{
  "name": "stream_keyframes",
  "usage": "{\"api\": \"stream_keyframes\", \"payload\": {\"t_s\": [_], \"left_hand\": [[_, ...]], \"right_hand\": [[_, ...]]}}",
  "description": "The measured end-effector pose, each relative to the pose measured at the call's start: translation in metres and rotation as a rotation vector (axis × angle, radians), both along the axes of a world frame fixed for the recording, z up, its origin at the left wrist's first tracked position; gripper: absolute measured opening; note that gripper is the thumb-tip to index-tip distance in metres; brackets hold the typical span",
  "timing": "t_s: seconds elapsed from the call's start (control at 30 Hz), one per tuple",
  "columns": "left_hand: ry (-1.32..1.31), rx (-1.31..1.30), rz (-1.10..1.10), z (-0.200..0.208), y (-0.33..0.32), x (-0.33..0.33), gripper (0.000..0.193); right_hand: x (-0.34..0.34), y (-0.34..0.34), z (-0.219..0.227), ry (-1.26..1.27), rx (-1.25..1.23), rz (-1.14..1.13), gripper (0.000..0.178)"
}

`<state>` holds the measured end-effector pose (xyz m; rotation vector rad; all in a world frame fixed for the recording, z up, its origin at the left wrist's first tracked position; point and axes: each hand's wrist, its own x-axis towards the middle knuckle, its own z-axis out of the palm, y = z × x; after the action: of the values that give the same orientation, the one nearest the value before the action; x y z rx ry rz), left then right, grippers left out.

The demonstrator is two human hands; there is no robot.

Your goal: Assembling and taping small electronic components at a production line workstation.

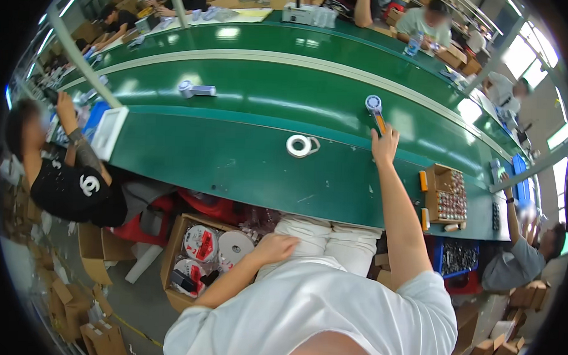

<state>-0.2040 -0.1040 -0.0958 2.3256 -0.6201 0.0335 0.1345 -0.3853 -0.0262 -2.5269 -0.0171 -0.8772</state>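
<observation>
My right hand (386,146) stretches over the green bench, thumb and fingers closed about the lower end of a handheld fan (374,105). The fan has a round pale blue-grey head and an orange handle, and points away from me at the belt's near side. On my thigh rests my left hand (278,248), empty, its fingers laid loosely over the white trousers. A white roll of tape (299,146) lies on the bench in front of me. Farther left, a second handheld fan (196,90) lies on the green conveyor belt.
At right, a cardboard box (446,194) holds many small cylindrical parts, with orange pieces (423,181) beside it. Below sits a blue bin (457,257) of dark parts. A carton of reels (201,253) stands left of my legs. Co-workers sit at both sides and across.
</observation>
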Motion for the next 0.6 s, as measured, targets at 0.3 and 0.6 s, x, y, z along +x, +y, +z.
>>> {"api": "stream_keyframes", "payload": {"t_s": [0.3, 0.6], "left_hand": [[0.522, 0.196, 1.131, -0.082, 0.145, -0.209, 0.038], [0.254, 0.285, 0.936, 0.019, 0.151, -0.279, 0.028]], "right_hand": [[-0.25, -0.057, 0.006, 0.113, -0.109, 0.582, 0.018], [-0.562, -0.253, 0.022, 0.577, -0.019, -0.307, 0.019]]}}
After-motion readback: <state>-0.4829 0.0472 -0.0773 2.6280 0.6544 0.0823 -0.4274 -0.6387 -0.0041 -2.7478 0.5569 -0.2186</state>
